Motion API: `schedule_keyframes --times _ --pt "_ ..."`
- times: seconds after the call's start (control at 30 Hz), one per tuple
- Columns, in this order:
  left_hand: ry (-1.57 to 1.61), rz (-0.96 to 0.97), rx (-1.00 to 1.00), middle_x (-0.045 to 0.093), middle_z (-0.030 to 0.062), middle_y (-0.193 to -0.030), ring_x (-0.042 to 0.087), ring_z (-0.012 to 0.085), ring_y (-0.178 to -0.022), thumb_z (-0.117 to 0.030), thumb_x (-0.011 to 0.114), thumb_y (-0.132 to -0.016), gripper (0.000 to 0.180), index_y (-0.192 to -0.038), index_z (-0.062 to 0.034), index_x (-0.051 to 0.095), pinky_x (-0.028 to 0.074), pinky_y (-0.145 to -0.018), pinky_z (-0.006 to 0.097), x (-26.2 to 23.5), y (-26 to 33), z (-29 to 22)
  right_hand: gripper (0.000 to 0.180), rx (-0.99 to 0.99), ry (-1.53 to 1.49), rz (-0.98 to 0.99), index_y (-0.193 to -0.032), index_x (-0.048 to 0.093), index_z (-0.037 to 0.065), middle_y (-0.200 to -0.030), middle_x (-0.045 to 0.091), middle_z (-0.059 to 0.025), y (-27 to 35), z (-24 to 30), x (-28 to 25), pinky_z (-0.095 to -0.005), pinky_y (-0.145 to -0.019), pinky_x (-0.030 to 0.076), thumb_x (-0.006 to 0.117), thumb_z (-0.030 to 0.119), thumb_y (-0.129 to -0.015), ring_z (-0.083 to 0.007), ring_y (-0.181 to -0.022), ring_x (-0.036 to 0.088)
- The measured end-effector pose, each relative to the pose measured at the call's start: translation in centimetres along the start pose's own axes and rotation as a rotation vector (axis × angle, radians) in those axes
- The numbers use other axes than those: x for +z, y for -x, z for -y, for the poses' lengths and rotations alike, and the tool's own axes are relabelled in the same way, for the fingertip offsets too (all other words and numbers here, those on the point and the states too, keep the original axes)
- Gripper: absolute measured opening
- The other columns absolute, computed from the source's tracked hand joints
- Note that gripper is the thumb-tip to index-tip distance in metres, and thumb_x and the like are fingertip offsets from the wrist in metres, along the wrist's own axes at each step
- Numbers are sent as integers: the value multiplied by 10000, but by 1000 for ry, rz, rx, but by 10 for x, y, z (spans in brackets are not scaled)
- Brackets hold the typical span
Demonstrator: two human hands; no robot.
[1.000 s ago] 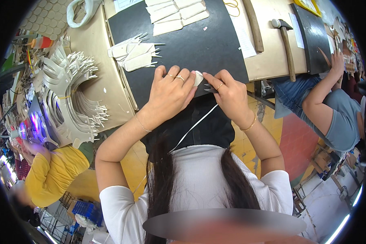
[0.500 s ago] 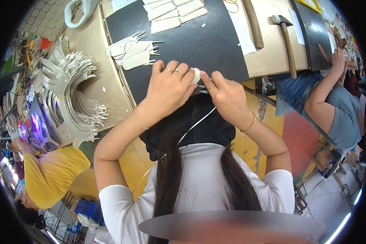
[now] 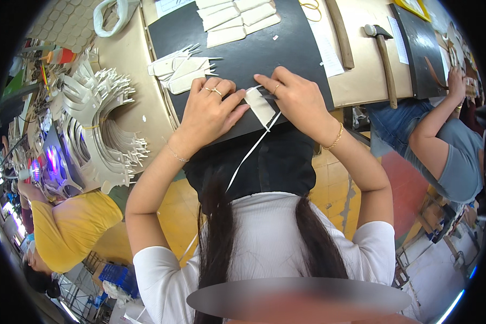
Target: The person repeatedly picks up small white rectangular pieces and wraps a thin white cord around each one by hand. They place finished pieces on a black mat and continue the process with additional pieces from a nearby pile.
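Observation:
Between my hands is a flat off-white strap piece (image 3: 261, 109), tilted over the near edge of the black board (image 3: 286, 48). My left hand (image 3: 211, 110) pinches its upper left edge with thumb and forefinger. At its upper right, my right hand (image 3: 299, 100) is closed around scissors (image 3: 267, 93), mostly hidden by the fingers. The right fingertips also meet the piece's top end, where a thin pale strip shows. A narrow white cord (image 3: 247, 156) runs from the piece's lower end down across my lap.
Similar pieces with thin tails (image 3: 186, 70) lie beyond my left hand, and rows of pale pieces (image 3: 237, 21) at the board's far side. Curved cut parts (image 3: 100, 129) are heaped left. A hammer (image 3: 384, 65) and a wooden handle (image 3: 340, 35) lie right. People work at both sides.
My hands have moved apart, the right one slightly up. The pale piece now shows at full width between them. The scissor blades, seen below the right fingers before, have swung upward.

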State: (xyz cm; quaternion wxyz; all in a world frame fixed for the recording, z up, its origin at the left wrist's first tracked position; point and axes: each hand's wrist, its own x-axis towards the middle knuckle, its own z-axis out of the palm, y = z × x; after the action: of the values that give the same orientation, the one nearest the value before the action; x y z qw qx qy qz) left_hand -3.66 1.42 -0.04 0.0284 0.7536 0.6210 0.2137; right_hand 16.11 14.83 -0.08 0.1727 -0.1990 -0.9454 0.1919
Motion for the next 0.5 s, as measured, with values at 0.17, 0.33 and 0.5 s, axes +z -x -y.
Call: schedule_keyframes --times 0.17,0.33,0.5 --pt "11 -41 11 623 25 -1107 588 240 -1034 -230 834 -795 397 -1174 -153 745 421 -906 407 9 4 -5 263 166 -208 18 -1120 751 54 -901 649 -89 1 7 -3 -361 -694 548 760 51 -857 -265 -748 665" --pt "18 -105 -23 612 28 -1088 579 232 -1045 -275 794 -843 305 -1108 -145 721 403 -869 407 16 4 -9 222 326 -352 66 -1098 753 30 -906 653 -104 8 17 -12 -334 -695 538 766 82 -883 -260 -755 671" --pt "31 -145 -92 638 9 -1074 600 224 -1043 -221 838 -799 317 -1086 -133 739 411 -890 398 24 2 -16 216 391 -396 47 -1090 754 31 -902 646 -106 16 26 -8 -338 -701 542 760 41 -875 -260 -783 679"
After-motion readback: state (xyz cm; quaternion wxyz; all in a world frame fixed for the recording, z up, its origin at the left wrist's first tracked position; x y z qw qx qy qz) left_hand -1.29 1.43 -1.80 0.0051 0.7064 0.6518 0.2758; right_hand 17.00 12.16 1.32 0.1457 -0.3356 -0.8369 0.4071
